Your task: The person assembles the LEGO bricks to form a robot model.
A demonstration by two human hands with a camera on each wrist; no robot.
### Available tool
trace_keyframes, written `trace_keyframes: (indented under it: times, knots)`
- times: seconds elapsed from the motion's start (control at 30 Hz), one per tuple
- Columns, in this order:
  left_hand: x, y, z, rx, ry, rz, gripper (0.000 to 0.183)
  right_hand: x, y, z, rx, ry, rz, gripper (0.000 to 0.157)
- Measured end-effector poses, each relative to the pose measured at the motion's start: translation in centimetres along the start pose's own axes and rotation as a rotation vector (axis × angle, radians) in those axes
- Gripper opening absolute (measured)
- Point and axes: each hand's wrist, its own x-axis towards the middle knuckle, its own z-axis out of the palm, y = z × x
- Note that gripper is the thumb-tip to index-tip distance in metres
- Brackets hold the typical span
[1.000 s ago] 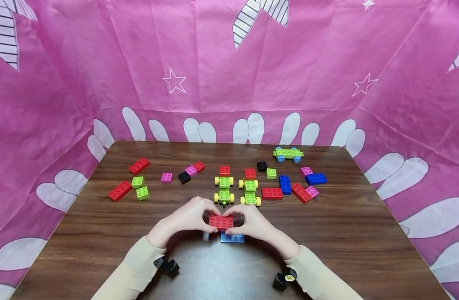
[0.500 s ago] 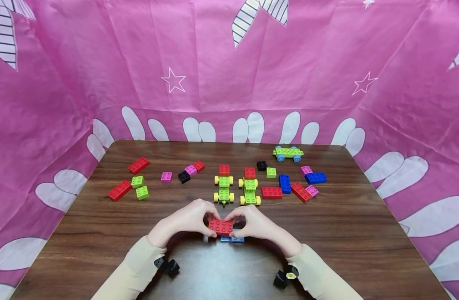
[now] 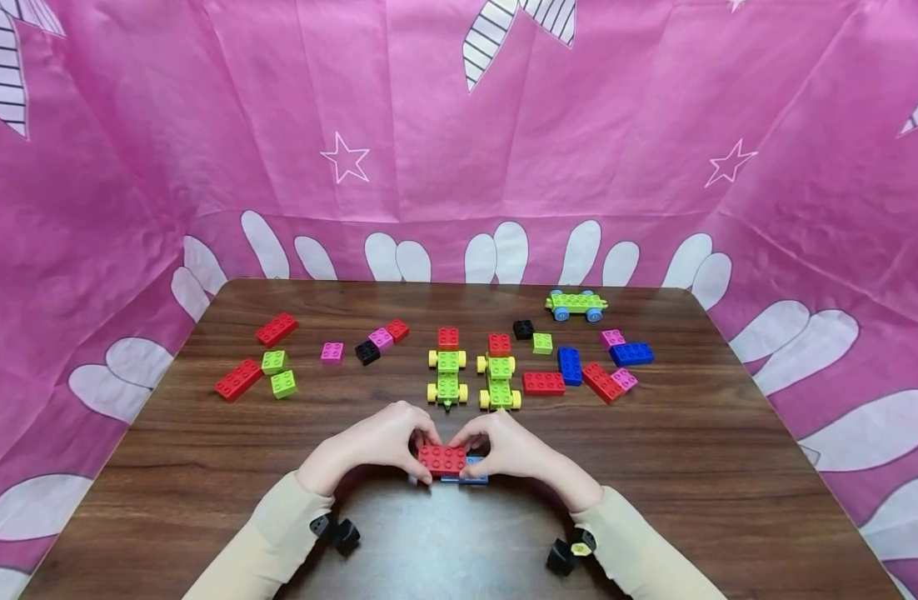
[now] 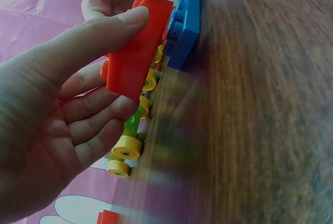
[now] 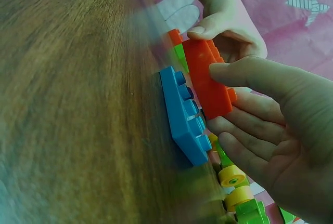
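Observation:
A red building brick point(image 3: 441, 460) is held level between both hands, studs up. My left hand point(image 3: 390, 435) pinches its left end, thumb in front and fingers behind, while my right hand point(image 3: 504, 446) grips the right end the same way. Just under it lies a blue brick point(image 3: 476, 471), shifted to the right so only its right part shows from above. In the right wrist view the red brick point(image 5: 208, 78) sits close over the studs of the blue brick point(image 5: 179, 117). Whether they touch is unclear. From the left wrist, the blue brick point(image 4: 184, 29) stands flat on the table.
Beyond the hands stand two green cars with yellow wheels point(image 3: 447, 379) point(image 3: 500, 385), a red brick at each far end. A green car base with blue wheels point(image 3: 576, 305) is at the back right. Loose bricks lie left point(image 3: 239, 380) and right point(image 3: 569, 366) on the wooden table point(image 3: 167, 500).
Both hands have brought the red brick slightly down and toward the person, so it now covers more of the blue brick. The other bricks and cars stay where they were.

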Motion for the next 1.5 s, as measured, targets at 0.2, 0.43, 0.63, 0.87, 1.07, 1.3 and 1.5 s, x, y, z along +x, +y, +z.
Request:
trace_keyframes:
  times: [0.2, 0.43, 0.63, 0.87, 1.07, 1.3, 1.5]
  knots:
    - [0.03, 0.09, 0.05, -0.022, -0.016, -0.021, 0.034, -0.02, -0.15, -0.01, -0.005, -0.019, 0.019, 0.031]
    - [0.05, 0.08, 0.10, -0.015, -0.018, -0.030, 0.034, 0.05, -0.09, 0.05, -0.020, -0.021, 0.025, 0.031]
    - [0.09, 0.01, 0.21, -0.017, -0.026, -0.034, 0.033, 0.04, 0.11, 0.20, -0.036, -0.025, 0.030, 0.032]
    - [0.07, -0.15, 0.27, -0.016, -0.033, -0.039, 0.034, 0.15, -0.21, 0.18, -0.032, -0.029, 0.044, 0.032]
    - [0.18, -0.07, 0.36, -0.043, -0.030, -0.014, 0.030, 0.17, -0.38, 0.14, -0.032, -0.029, 0.056, 0.032]
    - [0.41, 0.17, 0.47, -0.021, -0.012, 0.001, 0.024, 0.16, -0.48, 0.10, -0.012, -0.038, 0.066, 0.032]
    - [0.50, 0.33, 0.45, -0.009, -0.006, -0.006, 0.023, 0.23, -0.48, 0.10, -0.001, -0.044, 0.067, 0.032]
